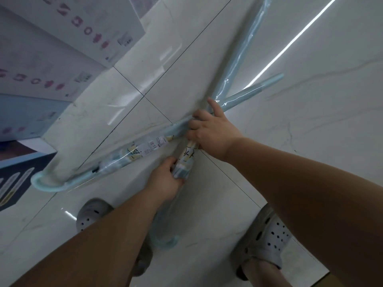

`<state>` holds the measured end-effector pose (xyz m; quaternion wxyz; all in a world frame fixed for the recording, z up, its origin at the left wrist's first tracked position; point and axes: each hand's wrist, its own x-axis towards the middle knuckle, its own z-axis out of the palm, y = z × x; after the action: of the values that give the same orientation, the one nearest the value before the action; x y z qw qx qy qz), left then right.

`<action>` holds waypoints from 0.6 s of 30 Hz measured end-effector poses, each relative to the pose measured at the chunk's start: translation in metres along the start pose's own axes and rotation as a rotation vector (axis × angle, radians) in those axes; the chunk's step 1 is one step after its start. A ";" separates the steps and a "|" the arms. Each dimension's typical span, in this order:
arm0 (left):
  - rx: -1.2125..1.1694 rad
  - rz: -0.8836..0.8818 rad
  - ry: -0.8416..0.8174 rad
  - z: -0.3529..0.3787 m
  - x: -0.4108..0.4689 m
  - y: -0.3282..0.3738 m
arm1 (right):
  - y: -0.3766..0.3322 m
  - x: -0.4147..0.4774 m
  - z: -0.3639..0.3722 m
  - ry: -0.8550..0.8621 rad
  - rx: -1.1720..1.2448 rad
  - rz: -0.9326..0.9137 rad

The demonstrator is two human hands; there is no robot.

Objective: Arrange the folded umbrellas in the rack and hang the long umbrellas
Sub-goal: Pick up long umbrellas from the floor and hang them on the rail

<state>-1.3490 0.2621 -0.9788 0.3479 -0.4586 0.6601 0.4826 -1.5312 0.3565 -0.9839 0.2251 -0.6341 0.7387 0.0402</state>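
Note:
Two long pale-blue umbrellas in clear plastic sleeves lie crossed on the glossy tile floor. One umbrella point(132, 154) runs from its hooked handle at the lower left up to its tip at the right. The other umbrella point(240, 50) runs from its hooked handle between my feet up toward the top right. My left hand point(165, 181) grips the second umbrella's patterned canopy just above its handle. My right hand point(211, 131) rests over the spot where the two cross, fingers curled on the first umbrella, index finger stretched toward the other's sleeve.
White cartons point(68, 27) with pink print are stacked at the upper left, and a dark box point(14, 183) sits at the left edge. My feet in grey perforated clogs point(267, 239) stand at the bottom. A bright light strip reflects on the floor at the upper right.

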 end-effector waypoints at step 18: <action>0.144 0.301 -0.190 -0.115 -0.267 0.201 | -0.004 -0.222 -0.272 0.186 0.333 0.451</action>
<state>-1.4503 0.2472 -0.6407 0.3646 -0.2809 0.7181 0.5220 -1.5831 0.4661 -0.6542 0.2426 -0.4092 0.8749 -0.0906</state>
